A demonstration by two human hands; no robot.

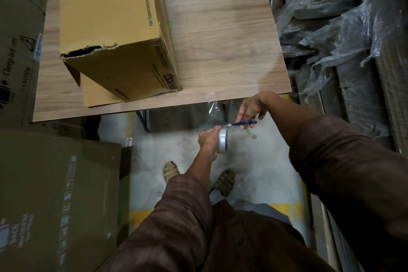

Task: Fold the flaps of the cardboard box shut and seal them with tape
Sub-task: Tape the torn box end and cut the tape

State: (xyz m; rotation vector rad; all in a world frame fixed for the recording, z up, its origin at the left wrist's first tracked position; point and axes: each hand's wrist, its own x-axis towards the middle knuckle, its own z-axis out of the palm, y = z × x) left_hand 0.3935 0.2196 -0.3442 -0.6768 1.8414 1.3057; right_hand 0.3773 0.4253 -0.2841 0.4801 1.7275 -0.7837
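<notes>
A long yellow-brown cardboard box [114,28] lies on the wooden table [220,35], its near end torn and gaping, one flap lying flat on the tabletop. Below the table's front edge my left hand [208,138] grips a roll of clear tape [222,140]. My right hand [251,107] holds blue-handled scissors [242,123] whose blades meet the tape at the top of the roll. A strip of clear tape [213,106] hangs from the table edge just above the hands.
Large brown cartons [55,201] stand at my left, more [17,28] beside the table. Plastic-wrapped bundles [342,17] are piled along the right. My sandalled feet [223,182] stand on the concrete floor with a yellow line.
</notes>
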